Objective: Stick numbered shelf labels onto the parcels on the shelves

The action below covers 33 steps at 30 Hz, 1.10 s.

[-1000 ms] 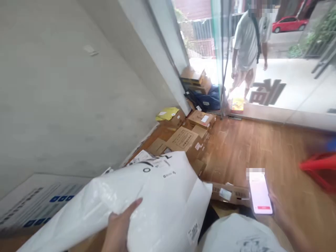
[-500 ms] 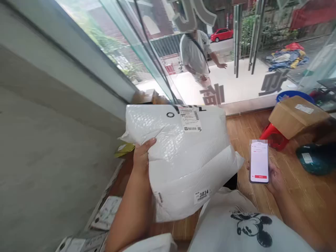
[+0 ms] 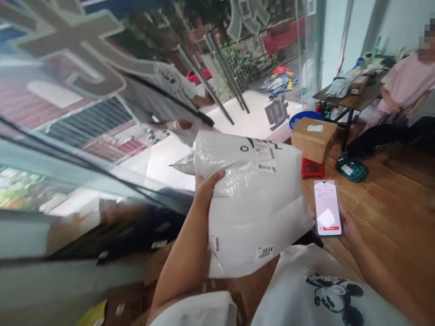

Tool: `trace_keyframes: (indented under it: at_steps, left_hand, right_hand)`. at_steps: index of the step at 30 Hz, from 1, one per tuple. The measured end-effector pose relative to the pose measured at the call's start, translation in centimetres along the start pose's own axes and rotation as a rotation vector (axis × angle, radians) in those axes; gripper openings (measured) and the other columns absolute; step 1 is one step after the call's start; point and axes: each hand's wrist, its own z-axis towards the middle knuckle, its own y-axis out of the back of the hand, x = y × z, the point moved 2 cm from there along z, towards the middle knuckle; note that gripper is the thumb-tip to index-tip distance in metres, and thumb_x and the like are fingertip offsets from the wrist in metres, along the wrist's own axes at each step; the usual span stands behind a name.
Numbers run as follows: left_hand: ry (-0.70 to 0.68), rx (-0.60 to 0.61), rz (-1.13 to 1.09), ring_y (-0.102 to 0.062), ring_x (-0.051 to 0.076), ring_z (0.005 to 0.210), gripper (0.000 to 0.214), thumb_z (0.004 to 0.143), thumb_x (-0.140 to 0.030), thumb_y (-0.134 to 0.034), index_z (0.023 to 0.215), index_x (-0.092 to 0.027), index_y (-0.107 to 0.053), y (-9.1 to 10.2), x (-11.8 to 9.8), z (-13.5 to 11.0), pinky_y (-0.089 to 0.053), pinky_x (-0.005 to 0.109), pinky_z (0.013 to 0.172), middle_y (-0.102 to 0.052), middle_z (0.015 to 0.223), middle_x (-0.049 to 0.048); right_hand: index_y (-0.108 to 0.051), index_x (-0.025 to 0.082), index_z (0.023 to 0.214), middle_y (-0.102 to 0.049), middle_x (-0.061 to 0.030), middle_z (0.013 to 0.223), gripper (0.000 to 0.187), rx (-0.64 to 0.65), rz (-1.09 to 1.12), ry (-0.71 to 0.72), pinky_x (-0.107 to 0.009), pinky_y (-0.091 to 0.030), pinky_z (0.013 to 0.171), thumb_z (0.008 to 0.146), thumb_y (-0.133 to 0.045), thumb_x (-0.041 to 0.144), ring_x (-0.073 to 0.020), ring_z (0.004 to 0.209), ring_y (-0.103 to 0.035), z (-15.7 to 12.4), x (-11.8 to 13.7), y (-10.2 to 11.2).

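Observation:
A bulky white plastic parcel bag (image 3: pixel 248 208) is held up before my body by my left hand (image 3: pixel 205 188), its thumb lying over the near left side and the other fingers hidden behind or under it. The bag carries a shipping label near its top and a small sticker reading 3034 near its bottom edge. To the right of it, my right hand (image 3: pixel 349 228) grips a smartphone (image 3: pixel 326 213) with its lit screen facing me. The screen is pale with a red button near the bottom and a bright reflection.
A cardboard box (image 3: pixel 312 140) rests on a red stool (image 3: pixel 313 168), with a blue tub (image 3: pixel 307 115) behind it. On the wooden floor lies a dark green parcel (image 3: pixel 351 168). A seated person (image 3: pixel 404 86) is beside a cluttered table (image 3: pixel 356 99). Glass doors stand ahead, a person (image 3: pixel 173 90) outside.
My view has swung to the right, bringing the table and seated person into sight. The parcel bag and smartphone stay in my hands. The person outside now appears closer to the glass.

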Motion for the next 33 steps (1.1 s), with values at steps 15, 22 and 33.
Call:
trace_keyframes:
  at_steps: [15, 22, 33]
  left_hand:
    - [0.023, 0.206, 0.279, -0.054, 0.015, 0.053, 0.029, 0.037, -0.026, -0.082, 0.055, -0.017, -0.061, -4.7, 7.9, 13.2, -0.047, 0.027, 0.048, -0.060, 0.057, 0.0006]
    - [-0.052, 0.203, 0.285, -0.059, 0.017, 0.055, 0.033, 0.033, -0.021, -0.085, 0.059, -0.017, -0.065, -8.0, 8.0, 15.6, -0.052, 0.029, 0.050, -0.066, 0.061, 0.0014]
    - [-0.085, 0.225, 0.306, -0.054, 0.015, 0.052, 0.033, 0.033, -0.023, -0.084, 0.052, -0.019, -0.057, -16.1, 6.5, 19.6, -0.048, 0.030, 0.049, -0.061, 0.056, -0.0031]
  right_hand:
    - [-0.060, 0.031, 0.129, -0.073, -0.0003, 0.116, 0.055, -0.332, 0.053, 0.224, -0.041, -0.060, 0.077, 0.078, -0.069, 0.051, -0.0277, 0.096, -0.072, 16.3, 6.5, -3.5]
    - [-0.062, 0.031, 0.125, -0.070, -0.0006, 0.124, 0.061, -0.289, 0.055, 0.245, -0.039, -0.056, 0.085, 0.071, -0.074, 0.055, -0.0269, 0.111, -0.066, 18.7, 9.1, -4.4]
    - [-0.052, 0.032, 0.136, -0.069, -0.0044, 0.124, 0.075, -0.153, 0.089, 0.307, -0.044, -0.056, 0.085, 0.069, -0.076, 0.057, -0.0293, 0.105, -0.068, 22.3, 13.7, -2.2]
